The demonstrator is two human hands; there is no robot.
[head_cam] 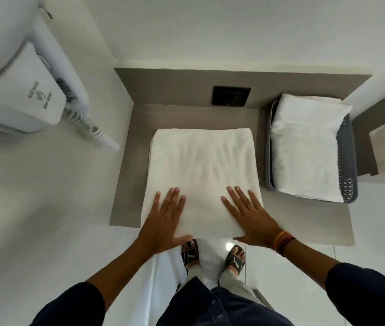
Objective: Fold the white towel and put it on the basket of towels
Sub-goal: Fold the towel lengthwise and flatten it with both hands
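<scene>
Nearest, the person's feet in dark sandals (190, 254) on pale floor, seen below the counter's front edge. A length of white cloth hangs down past that edge on the left side; probably part of the same towel, cannot tell for certain.

Left hand (163, 220): flat, fingers spread, palm down on the near-left corner of the white towel (202, 175). Gripping nothing, just pressing. Right hand (251, 217): same posture on the near-right corner, flat and unclenched, thumb along the towel's near edge. Banded bracelet (283, 241) at the right wrist.

Towel lies as a broad, roughly square pad on the grey counter (127, 184), near edge overhanging the front slightly. Surface shows faint creases.

Step in hand, as judged: smoothing a fold already made. The pad looks wider than the stack it must join, so at least one more fold seems due.

Right and beyond, well apart from the hands: grey basket (349, 180) holding folded towels (304, 149), filled above the rim.

Next move calls for pinching the corners, folding across to match the stack's footprint, then lifting it level onto the pile.

Far: dark wall plate (231, 95); wall-hung hair dryer (22, 85) at left.
</scene>
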